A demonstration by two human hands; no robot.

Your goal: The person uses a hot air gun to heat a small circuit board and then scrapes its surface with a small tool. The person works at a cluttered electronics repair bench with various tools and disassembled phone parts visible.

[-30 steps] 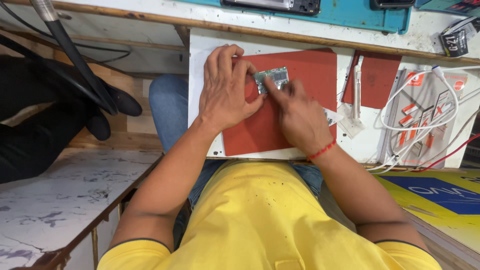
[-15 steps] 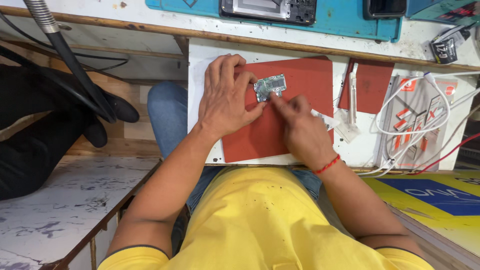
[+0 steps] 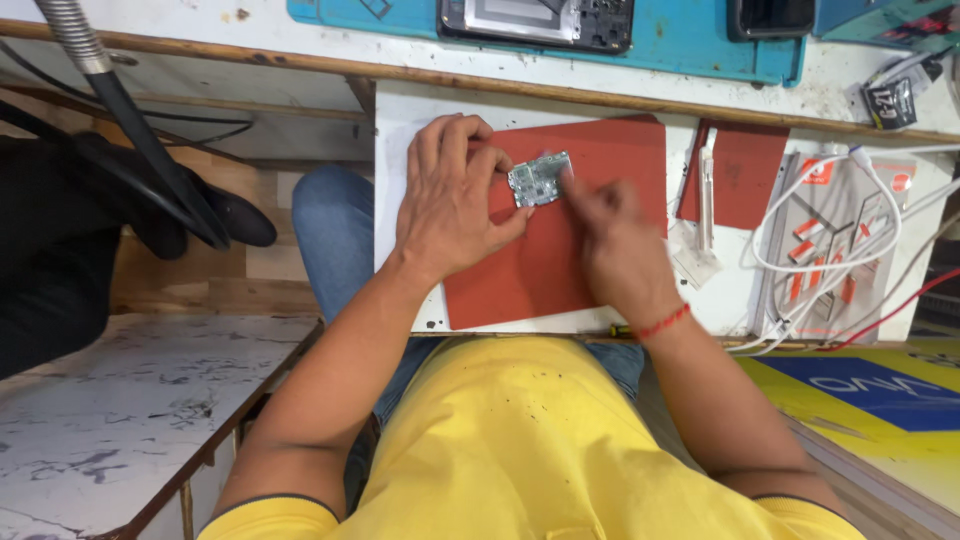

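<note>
Two hands are seen at work over a white board [image 3: 400, 200], on which a red mat [image 3: 560, 270] is laid. At the mat's 11 o'clock corner a small circuit board [image 3: 538, 181] is held. The left hand [image 3: 450, 205] is placed at the circuit board's 9 o'clock side, its fingers [image 3: 478, 165] curled and closed on the near edge. The right hand [image 3: 615, 240], blurred, is brought in from 4 o'clock; whether its fingertips are pinched together cannot be told. It is judged that the circuit board should be kept pressed flat and steady while fine work is done. A white cable [image 3: 830, 220] lies at 3 o'clock.
</note>
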